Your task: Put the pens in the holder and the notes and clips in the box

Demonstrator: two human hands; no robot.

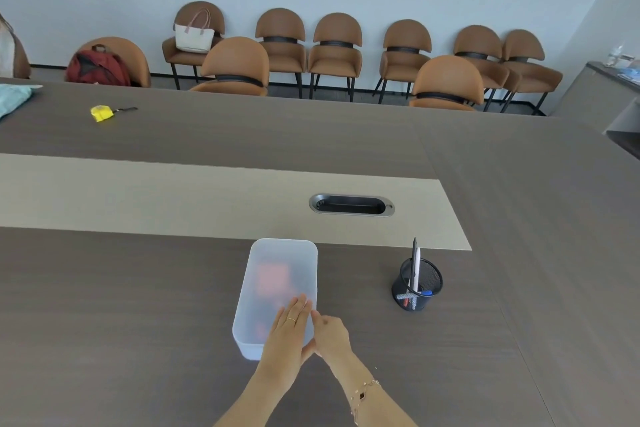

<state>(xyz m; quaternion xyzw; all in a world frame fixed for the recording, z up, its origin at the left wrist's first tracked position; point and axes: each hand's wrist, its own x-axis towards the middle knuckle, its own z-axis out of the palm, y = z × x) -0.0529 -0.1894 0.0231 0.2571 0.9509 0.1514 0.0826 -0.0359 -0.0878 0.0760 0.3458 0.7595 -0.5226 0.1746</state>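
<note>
My left hand (pixel 289 329) lies flat and open on the lidded box (pixel 277 291) at lower centre, my right hand (pixel 329 333) loosely curled beside it, holding nothing; pens (pixel 415 267) stand in the holder (pixel 417 284) to the right, so the sorting looks finished

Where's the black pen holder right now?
The pen holder stands on the dark table, right of the frosted box, near the cable slot.
</note>
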